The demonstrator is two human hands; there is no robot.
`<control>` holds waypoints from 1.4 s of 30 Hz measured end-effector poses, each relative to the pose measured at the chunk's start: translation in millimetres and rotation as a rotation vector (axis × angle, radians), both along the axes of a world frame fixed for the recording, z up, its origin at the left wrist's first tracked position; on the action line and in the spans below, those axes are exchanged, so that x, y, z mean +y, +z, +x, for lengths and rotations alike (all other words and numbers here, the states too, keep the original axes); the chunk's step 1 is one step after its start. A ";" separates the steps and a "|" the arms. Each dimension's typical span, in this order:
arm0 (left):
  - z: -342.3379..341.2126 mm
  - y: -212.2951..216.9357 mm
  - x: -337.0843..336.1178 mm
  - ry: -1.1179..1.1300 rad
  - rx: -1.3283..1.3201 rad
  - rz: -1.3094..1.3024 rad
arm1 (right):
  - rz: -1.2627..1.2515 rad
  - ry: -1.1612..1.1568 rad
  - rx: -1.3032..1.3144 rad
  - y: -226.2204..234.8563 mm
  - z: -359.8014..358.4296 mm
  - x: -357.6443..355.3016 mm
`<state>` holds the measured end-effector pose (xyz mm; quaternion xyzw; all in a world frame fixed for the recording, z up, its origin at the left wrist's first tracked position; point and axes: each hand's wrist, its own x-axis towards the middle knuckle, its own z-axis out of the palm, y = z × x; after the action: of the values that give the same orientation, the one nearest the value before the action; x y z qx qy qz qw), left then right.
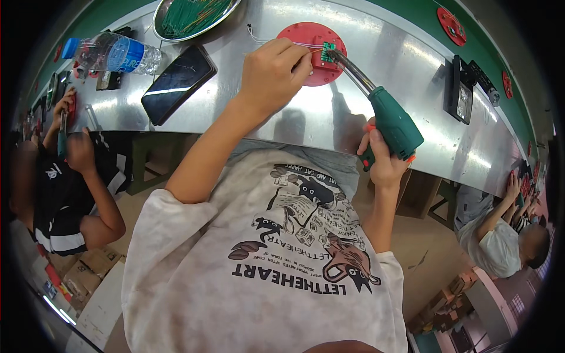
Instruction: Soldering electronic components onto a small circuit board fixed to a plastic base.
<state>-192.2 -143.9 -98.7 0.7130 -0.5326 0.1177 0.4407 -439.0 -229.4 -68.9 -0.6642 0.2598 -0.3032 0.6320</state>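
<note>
My right hand (385, 159) is wrapped round the handle of a green soldering gun (395, 120). Its metal tip reaches up and left to a small green circuit board (325, 56). The board sits on a red round plastic part (297, 32) lying on the metal table. My left hand (273, 70) rests over the left side of the red part, fingers pinched together. From the fingertips a thin orange wire (316, 50) runs to the board; the pinch itself is partly hidden. White wires (268, 40) trail leftward from the board past my knuckles.
Left of my arm lie a black phone (178, 84), a water bottle (120, 54) and a metal bowl (234, 7) of green wires. To the right are a black lamp-like box (462, 91) and another red disc (451, 26). Co-workers sit on both sides.
</note>
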 end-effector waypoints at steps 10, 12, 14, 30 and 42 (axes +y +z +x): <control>2.7 -0.4 2.7 -0.021 0.022 0.016 | 0.031 -0.019 0.065 6.2 3.6 -0.5; 3.7 -1.4 3.3 -0.022 0.017 0.018 | 0.056 0.003 0.067 4.1 1.1 -4.1; 3.8 -2.6 2.8 -0.021 0.037 0.027 | 0.079 0.019 0.072 4.4 0.9 -5.3; 4.5 -1.6 3.3 -0.029 0.038 0.025 | 0.075 -0.074 -0.084 0.1 0.8 -2.3; -0.6 17.9 4.9 -0.100 -0.003 0.030 | 0.014 -0.045 -0.027 2.3 0.8 3.2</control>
<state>-192.8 -139.0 -80.8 0.6919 -0.5696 0.0886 0.4347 -438.2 -226.2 -66.6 -0.6496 0.2681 -0.3245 0.6331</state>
